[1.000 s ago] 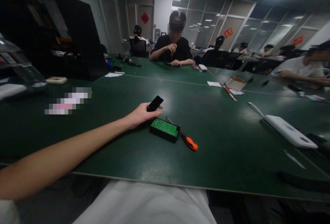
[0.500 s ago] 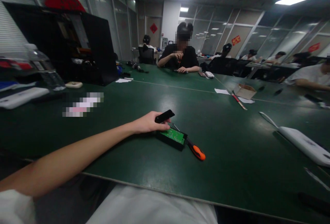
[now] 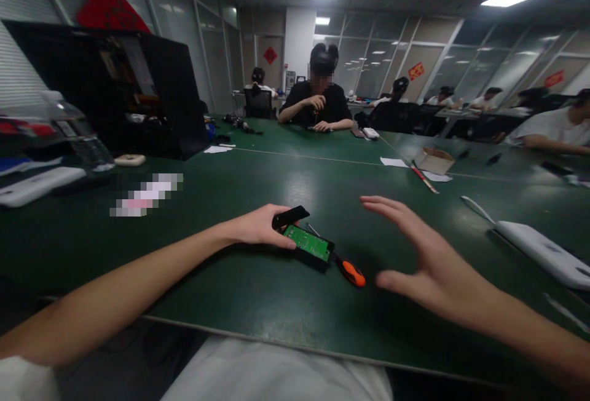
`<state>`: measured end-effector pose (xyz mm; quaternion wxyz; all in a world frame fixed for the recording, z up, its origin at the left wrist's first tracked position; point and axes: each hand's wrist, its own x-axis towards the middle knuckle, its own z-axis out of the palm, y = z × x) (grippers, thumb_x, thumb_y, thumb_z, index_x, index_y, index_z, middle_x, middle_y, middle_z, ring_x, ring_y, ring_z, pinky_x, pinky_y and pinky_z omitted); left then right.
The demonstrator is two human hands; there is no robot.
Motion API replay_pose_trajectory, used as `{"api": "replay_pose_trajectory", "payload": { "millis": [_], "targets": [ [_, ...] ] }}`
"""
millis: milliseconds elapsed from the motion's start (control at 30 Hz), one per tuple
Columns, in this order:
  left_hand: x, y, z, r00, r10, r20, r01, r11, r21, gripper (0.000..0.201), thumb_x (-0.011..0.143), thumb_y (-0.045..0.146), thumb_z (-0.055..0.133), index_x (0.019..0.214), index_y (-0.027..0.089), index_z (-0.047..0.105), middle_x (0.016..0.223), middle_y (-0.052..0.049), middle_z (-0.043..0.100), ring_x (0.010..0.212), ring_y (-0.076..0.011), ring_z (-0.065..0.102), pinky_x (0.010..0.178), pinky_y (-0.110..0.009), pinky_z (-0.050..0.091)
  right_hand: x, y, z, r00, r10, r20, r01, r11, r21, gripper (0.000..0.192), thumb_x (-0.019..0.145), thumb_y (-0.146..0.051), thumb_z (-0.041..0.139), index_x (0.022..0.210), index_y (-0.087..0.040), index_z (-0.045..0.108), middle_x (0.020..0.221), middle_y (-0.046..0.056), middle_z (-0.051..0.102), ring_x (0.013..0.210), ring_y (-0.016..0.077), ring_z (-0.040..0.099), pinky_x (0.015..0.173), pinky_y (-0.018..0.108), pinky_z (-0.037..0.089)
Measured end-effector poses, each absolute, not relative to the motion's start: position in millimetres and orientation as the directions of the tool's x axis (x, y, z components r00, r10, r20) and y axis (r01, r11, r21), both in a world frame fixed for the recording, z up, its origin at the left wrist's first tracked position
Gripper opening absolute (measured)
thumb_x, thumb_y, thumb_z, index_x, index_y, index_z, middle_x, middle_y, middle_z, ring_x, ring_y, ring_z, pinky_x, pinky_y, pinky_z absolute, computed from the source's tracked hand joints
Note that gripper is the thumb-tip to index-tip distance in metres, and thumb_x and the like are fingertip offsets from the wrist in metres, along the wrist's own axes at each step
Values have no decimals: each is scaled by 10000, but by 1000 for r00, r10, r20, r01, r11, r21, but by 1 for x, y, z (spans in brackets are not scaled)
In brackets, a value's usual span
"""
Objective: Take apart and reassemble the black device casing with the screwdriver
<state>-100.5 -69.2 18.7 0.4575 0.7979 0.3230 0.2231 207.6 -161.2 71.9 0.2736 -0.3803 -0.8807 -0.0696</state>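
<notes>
My left hand [image 3: 265,226] is closed around a small flat black cover [image 3: 291,216], tilted between thumb and fingers. Its thumb also lies against the left end of an open black case [image 3: 318,261], and the other fingers are partly hidden behind. A green circuit board [image 3: 308,242] sits face up in the case. Beside the case's right end is a screwdriver [image 3: 354,273] with an orange and black handle; a thin metal shaft shows behind the case. My right hand [image 3: 419,259] hovers right of the screwdriver, fingers and thumb spread, holding nothing.
On the right lies a white device with a strap [image 3: 534,247]. Farther back are a small cardboard box [image 3: 433,160] and a red cutter-like tool [image 3: 424,178]. At left stand a clear bottle [image 3: 80,133] and a large black panel box [image 3: 175,99]. A person [image 3: 318,99] sits opposite.
My right hand has come into view from the right, open. My left thumb has shifted down against the case's end, and the cover has lowered slightly.
</notes>
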Motion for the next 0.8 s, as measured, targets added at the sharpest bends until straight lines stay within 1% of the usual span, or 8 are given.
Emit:
{"api": "replay_pose_trajectory", "payload": {
  "millis": [100, 167, 300, 367, 467, 567, 700, 800],
  "targets": [
    [-100, -69, 17, 680, 730, 70, 312, -375, 873, 526, 655, 420, 827, 1068, 149, 646, 911, -22, 627, 806, -169, 567, 690, -263, 428, 197, -135, 59, -511, 810, 287, 664, 584, -468, 715, 826, -562, 642, 1422, -237, 418, 1511, 150, 401, 1383, 340, 406, 1096, 521, 397],
    [-100, -67, 15, 660, 747, 76, 311, -363, 878, 509, 641, 416, 836, 1031, 143, 656, 858, -10, 613, 774, -162, 558, 671, -259, 418, 191, -120, 48, -531, 833, 155, 627, 509, -589, 729, 797, -558, 664, 1391, -194, 449, 1541, 165, 348, 1408, 347, 361, 1126, 518, 346],
    [-95, -64, 10, 565, 813, 141, 207, -306, 929, 449, 649, 390, 836, 972, 128, 666, 867, -21, 625, 803, -164, 576, 740, -276, 435, 181, -110, 33, -589, 806, 56, 593, 478, -648, 753, 704, -505, 772, 1334, -180, 517, 1539, 172, 346, 1376, 361, 395, 1110, 526, 349],
    [-88, -65, 8, 469, 865, 175, 77, -238, 968, 433, 663, 399, 825, 954, 129, 653, 863, -21, 617, 783, -157, 578, 730, -278, 443, 175, -112, 29, -570, 815, 103, 565, 480, -672, 729, 685, -461, 807, 1312, -190, 551, 1454, 160, 469, 1315, 353, 468, 1083, 524, 382],
    [-73, -71, 8, 342, 923, 176, -126, -141, 982, 469, 662, 442, 817, 970, 141, 632, 820, -9, 582, 714, -141, 562, 639, -261, 433, 165, -116, 26, -459, 860, 224, 461, 446, -767, 546, 763, -399, 757, 1247, -201, 601, 1237, 115, 650, 1152, 312, 601, 1010, 506, 449],
    [-58, -81, 11, 289, 943, 165, -225, -100, 969, 456, 650, 439, 830, 930, 138, 631, 802, -10, 576, 697, -127, 554, 614, -243, 425, 155, -116, 27, -375, 900, 223, 312, 349, -884, 431, 783, -385, 734, 1153, -186, 637, 1069, 90, 717, 1021, 294, 663, 931, 490, 497],
    [-45, -88, 14, 245, 959, 145, -323, -60, 944, 405, 719, 443, 787, 925, 137, 621, 816, -16, 583, 668, -99, 545, 557, -202, 399, 145, -111, 30, -272, 935, 225, 34, 243, -969, 368, 785, -357, 737, 1105, -197, 654, 1116, 80, 714, 1077, 274, 646, 971, 461, 478],
    [-43, -85, 14, 214, 969, 125, -441, -19, 897, 317, 851, 435, 652, 944, 136, 601, 806, -26, 595, 591, -84, 524, 471, -187, 346, 142, -107, 31, -221, 958, 185, -228, 133, -964, 264, 830, -322, 684, 1060, -194, 666, 1099, 79, 723, 1070, 256, 649, 916, 419, 519]
  ]
}}
